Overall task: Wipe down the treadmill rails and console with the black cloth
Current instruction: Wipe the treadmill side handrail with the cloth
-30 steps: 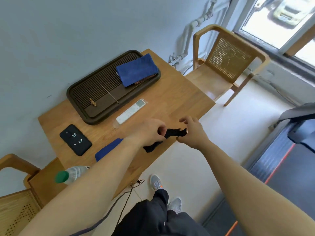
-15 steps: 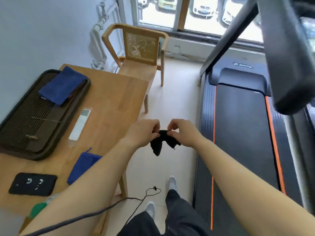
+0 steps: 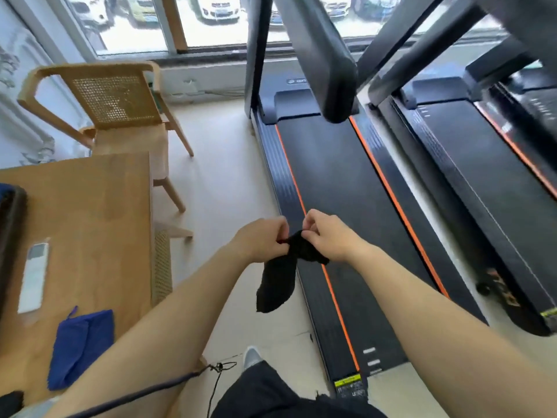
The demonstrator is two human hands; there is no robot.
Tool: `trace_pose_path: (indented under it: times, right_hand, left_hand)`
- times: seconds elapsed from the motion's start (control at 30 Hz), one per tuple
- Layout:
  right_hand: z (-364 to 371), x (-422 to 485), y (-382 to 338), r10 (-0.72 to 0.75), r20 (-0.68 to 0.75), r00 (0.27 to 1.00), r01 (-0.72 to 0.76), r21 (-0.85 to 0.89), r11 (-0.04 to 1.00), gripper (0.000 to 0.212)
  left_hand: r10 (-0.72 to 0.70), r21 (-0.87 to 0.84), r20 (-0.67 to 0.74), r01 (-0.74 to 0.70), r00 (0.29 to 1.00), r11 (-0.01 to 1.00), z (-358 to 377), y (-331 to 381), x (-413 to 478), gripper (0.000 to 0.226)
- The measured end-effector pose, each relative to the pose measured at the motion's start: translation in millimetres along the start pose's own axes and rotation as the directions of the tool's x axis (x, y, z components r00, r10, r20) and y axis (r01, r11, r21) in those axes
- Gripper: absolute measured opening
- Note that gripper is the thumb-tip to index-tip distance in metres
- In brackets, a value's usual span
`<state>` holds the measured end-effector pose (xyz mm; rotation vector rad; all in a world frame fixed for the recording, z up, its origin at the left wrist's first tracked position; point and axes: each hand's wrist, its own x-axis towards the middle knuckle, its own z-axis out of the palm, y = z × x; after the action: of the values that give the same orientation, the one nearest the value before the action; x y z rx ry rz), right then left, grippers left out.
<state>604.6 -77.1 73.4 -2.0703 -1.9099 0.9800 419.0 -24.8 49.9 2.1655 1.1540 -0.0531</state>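
A small black cloth (image 3: 278, 277) hangs in front of me, pinched at its top by both hands. My left hand (image 3: 260, 239) grips its upper left part and my right hand (image 3: 327, 236) its upper right, so the loose end dangles downward. Under my hands runs the black treadmill (image 3: 325, 188) with orange stripes along its belt. Its dark handrail (image 3: 325, 55) juts toward me at the top of the view. The console is out of sight.
A wooden table (image 3: 99, 224) stands to my left with a white remote (image 3: 33, 280) and a blue cloth (image 3: 80, 345) on it. A cane-backed wooden chair (image 3: 117, 104) sits beyond it. A second treadmill (image 3: 470, 176) lies on the right. A thin cord (image 3: 217, 375) hangs by my legs.
My view has swung right from the table to the treadmills. Both hands kept hold of the black cloth, and its loose end now hangs longer.
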Motion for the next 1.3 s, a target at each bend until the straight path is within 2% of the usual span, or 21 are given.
trace_pose_path:
  times: [0.1, 0.23, 0.37, 0.5, 0.63, 0.77, 0.9, 0.97, 1.1, 1.2, 1.3]
  right_hand:
    - [-19.9, -23.7, 39.6, 0.057, -0.03, 0.998, -0.055, 0.06, 0.997, 0.004]
    - [-49.7, -63.9, 110.9, 0.123, -0.072, 0.99, -0.114, 0.121, 0.986, 0.004]
    - [-76.2, -115.4, 201.9, 0.152, -0.049, 0.987, -0.141, 0.187, 0.972, 0.004]
    - [-105.9, -164.3, 295.8, 0.099, -0.009, 0.995, -0.095, 0.204, 0.974, 0.018]
    - [-159.3, -199.3, 359.9, 0.005, 0.034, 0.999, -0.014, 0.273, 0.962, 0.039]
    - [-215.9, -206.2, 387.3, -0.139, 0.12, 0.983, 0.081, 0.4, 0.913, 0.022]
    - [-264.5, -184.2, 383.7, -0.144, -0.055, 0.988, 0.152, 0.501, 0.852, 0.023]
    - [-284.0, -170.9, 374.0, -0.133, -0.15, 0.98, 0.196, 0.577, 0.793, 0.023]
    - [-315.6, -144.3, 350.6, -0.146, -0.296, 0.944, 0.293, 0.547, 0.784, 0.025]
    - [-332.6, -112.4, 331.2, -0.158, -0.35, 0.923, 0.334, 0.53, 0.779, 0.026]
    - [-342.5, -72.9, 308.2, -0.174, -0.335, 0.926, 0.35, 0.591, 0.726, 0.023]
  left_hand:
    - [-0.003, 0.042, 0.14, -0.003, 0.99, 0.999, 22.5, 32.6, 17.6, 0.03]
    - [-0.052, 0.187, 0.272, 0.0, 0.961, 0.982, 64.6, 80.9, 39.2, 0.026]
    - [-0.152, 0.303, 0.282, 0.062, 0.947, 0.951, 112.6, 145.8, 56.3, 0.023]
    - [-0.216, 0.407, 0.16, 0.135, 0.963, 0.903, 150.4, 227.3, 79.2, 0.02]
    - [-0.243, 0.459, -0.083, 0.253, 0.967, 0.852, 156.5, 308.7, 95.8, 0.028]
    - [-0.216, 0.451, -0.319, 0.348, 0.923, 0.822, 131.8, 366.9, 92.1, 0.022]
    - [-0.18, 0.372, -0.503, 0.4, 0.845, 0.838, 85.3, 393.0, 83.0, 0.018]
    - [-0.188, 0.274, -0.577, 0.405, 0.795, 0.872, 62.4, 400.2, 77.7, 0.017]
    - [-0.197, 0.178, -0.683, 0.421, 0.703, 0.889, 29.9, 410.9, 75.9, 0.023]
    - [-0.193, 0.157, -0.744, 0.447, 0.64, 0.881, 8.6, 411.5, 82.8, 0.023]
    - [-0.247, 0.095, -0.752, 0.471, 0.611, 0.877, -12.5, 401.5, 92.3, 0.022]
